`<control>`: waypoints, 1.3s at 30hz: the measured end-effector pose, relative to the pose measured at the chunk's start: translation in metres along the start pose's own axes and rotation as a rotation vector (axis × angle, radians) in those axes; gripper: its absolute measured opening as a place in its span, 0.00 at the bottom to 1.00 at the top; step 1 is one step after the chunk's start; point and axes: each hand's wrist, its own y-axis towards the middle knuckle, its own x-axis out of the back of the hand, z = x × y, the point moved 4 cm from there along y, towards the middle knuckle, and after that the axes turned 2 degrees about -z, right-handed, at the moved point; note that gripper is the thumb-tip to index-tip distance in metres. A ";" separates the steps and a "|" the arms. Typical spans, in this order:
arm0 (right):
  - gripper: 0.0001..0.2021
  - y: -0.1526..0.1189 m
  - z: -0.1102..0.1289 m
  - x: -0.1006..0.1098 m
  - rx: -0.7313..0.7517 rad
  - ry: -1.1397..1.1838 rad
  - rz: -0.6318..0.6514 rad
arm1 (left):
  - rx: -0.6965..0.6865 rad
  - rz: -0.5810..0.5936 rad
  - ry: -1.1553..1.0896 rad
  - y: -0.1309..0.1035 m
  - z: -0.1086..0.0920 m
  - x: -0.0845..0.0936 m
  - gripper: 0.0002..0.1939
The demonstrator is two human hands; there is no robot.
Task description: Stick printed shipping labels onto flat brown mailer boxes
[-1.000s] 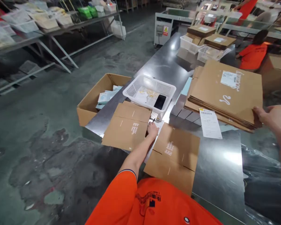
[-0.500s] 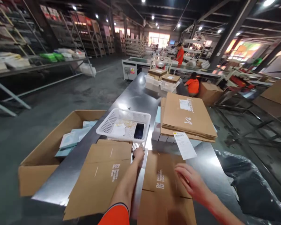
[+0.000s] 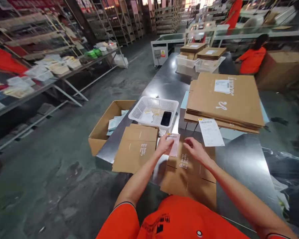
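Observation:
My left hand [image 3: 165, 146] pinches a small printed slip [image 3: 174, 145], pale pink and white, by its left side. To the right of the slip is my right hand [image 3: 195, 149], fingers loosely curled and apart, holding nothing that I can see. Below both hands lies a flat brown carton [image 3: 196, 169] printed in white with "Be better Be healthy Be free". Another flat carton [image 3: 132, 149] with similar print lies to the left. A larger white printed sheet [image 3: 211, 132] rests beyond my right hand, against the stacked cardboard.
A white plastic basket [image 3: 137, 114] holds a black phone [image 3: 166, 118] and papers. Stacked cardboard [image 3: 229, 99] sits on pale blue boxes at the right. An open carton [image 3: 99, 132] with pale blue boxes stands left of the metal table [image 3: 159, 83]. Co-workers in orange [image 3: 252, 59] are farther off.
My left hand has come up from beside the basket with the slip. My right hand has moved inward toward it. The view has tilted down and turned left.

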 end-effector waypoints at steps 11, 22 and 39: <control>0.07 -0.005 0.015 0.013 0.146 -0.207 0.328 | -0.056 0.155 -0.170 -0.077 -0.019 0.006 0.10; 0.13 -0.026 0.006 0.021 0.046 0.181 0.444 | -0.191 -0.120 0.151 -0.109 -0.058 0.005 0.20; 0.12 -0.076 0.053 0.066 0.346 -0.054 0.226 | -0.092 0.372 -0.625 -0.133 -0.116 -0.028 0.29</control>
